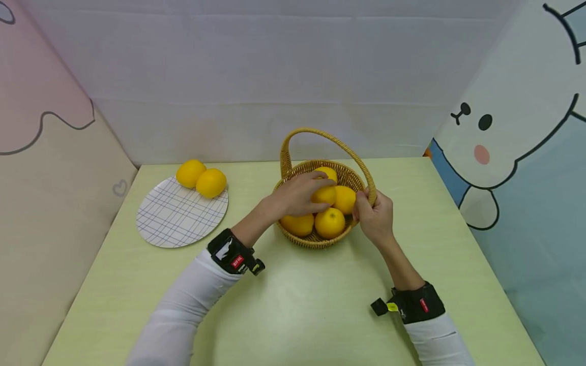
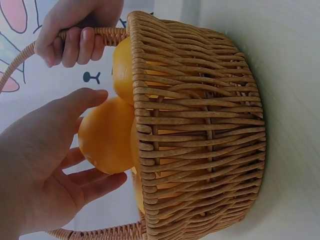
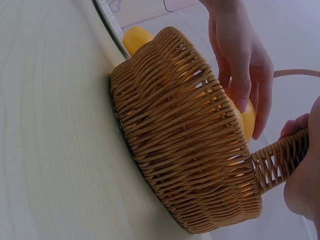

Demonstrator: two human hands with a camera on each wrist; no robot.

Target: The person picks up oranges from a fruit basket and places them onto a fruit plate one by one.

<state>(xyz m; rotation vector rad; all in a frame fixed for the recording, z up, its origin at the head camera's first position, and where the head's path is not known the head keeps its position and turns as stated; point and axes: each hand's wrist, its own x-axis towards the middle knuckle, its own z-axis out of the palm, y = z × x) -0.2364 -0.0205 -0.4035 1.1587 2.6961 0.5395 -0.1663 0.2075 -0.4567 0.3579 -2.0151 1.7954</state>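
Note:
A woven wicker basket (image 1: pixel 320 243) with a tall hoop handle (image 1: pixel 327 134) stands on the table, holding several yellow-orange fruits that look like oranges. My left hand (image 1: pixel 299 194) reaches in from the left. Its thumb and fingers curve round the sides of one orange (image 2: pixel 106 135) on top of the pile, with a gap at the palm. Other oranges (image 1: pixel 330 223) lie below and beside it, partly hidden by the hand and the wicker. At the basket's right side, my right hand (image 1: pixel 377 216) grips the handle near its base, fingers wrapped round it in the left wrist view.
To the left lies a round white plate (image 1: pixel 171 223) with a blue grid pattern. Two more oranges (image 1: pixel 211 183) rest together at its back edge. The pale table (image 1: pixel 293 315) meets a white cloth wall behind, with printed panels on both sides.

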